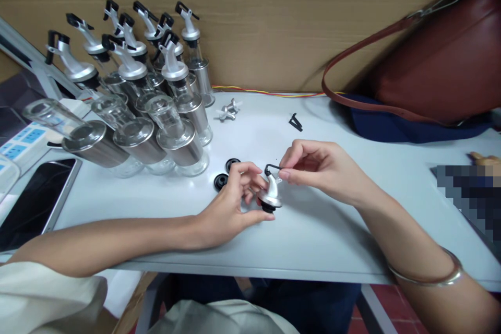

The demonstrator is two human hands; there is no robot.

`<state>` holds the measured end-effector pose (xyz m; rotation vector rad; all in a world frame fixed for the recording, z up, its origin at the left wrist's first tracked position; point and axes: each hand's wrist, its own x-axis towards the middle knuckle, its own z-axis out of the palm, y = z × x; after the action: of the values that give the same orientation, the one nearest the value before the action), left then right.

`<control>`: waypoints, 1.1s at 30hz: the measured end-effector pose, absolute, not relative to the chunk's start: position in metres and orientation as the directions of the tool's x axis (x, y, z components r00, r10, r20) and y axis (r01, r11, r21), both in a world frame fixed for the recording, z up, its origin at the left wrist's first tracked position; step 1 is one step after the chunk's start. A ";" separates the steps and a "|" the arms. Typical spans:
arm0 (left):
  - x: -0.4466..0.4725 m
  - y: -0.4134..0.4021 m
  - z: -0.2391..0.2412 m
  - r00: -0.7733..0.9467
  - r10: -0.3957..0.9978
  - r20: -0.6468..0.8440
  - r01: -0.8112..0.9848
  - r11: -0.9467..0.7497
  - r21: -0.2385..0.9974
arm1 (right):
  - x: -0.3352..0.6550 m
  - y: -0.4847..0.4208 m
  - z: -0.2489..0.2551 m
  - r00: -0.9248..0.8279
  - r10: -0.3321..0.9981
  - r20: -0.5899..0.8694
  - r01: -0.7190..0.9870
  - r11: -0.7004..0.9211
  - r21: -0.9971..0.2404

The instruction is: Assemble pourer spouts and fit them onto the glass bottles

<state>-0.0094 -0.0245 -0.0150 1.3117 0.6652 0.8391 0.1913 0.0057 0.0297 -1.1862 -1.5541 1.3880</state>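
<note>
A silver pourer spout (271,189) with a black stopper base is held over the table by my left hand (238,193), whose thumb lies under the base while the fingers curl behind it. My right hand (313,167) pinches the end of the black lever cap (273,168) at the tip of the spout. Two black round stoppers (221,182) lie just beyond my left fingers. Farther back are a few silver spout parts (227,110) and some black lever caps (295,122).
Several glass bottles with metal sleeves (180,141) crowd the left, many topped with pourers. A phone (37,198) and a power strip (23,141) lie at far left. A brown bag (442,57) rests on dark blue cloth (383,120) at back right. Another person's hand (485,160) shows at the right edge.
</note>
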 end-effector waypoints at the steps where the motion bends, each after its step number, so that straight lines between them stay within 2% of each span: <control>1: -0.009 -0.024 -0.015 0.546 0.837 0.036 -0.150 0.056 0.987 | 0.191 0.005 0.030 -0.320 0.946 -0.056 0.168 -0.001 -0.986; 8: -0.009 -0.023 -0.015 0.546 0.838 -0.001 -0.155 0.102 0.983 | 0.192 0.005 0.030 -0.345 0.937 -0.055 0.196 0.015 -0.981; 14: -0.010 -0.023 -0.017 0.559 0.829 0.008 -0.133 0.080 0.988 | 0.188 0.005 0.031 -0.254 0.967 -0.039 0.162 0.003 -0.987; 29: -0.012 -0.024 -0.019 0.554 0.832 0.039 -0.137 0.044 0.990 | 0.193 0.005 0.034 -0.413 0.894 -0.173 0.160 -0.115 -0.980; 33: -0.012 -0.025 -0.017 0.564 0.822 0.078 -0.170 0.024 0.985 | 0.201 0.008 0.036 -0.545 0.814 -0.201 0.098 -0.176 -0.979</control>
<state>-0.0120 -0.0253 -0.0168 1.3323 0.6266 0.8515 0.2007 0.0084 0.0358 -1.0559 -1.5655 1.7746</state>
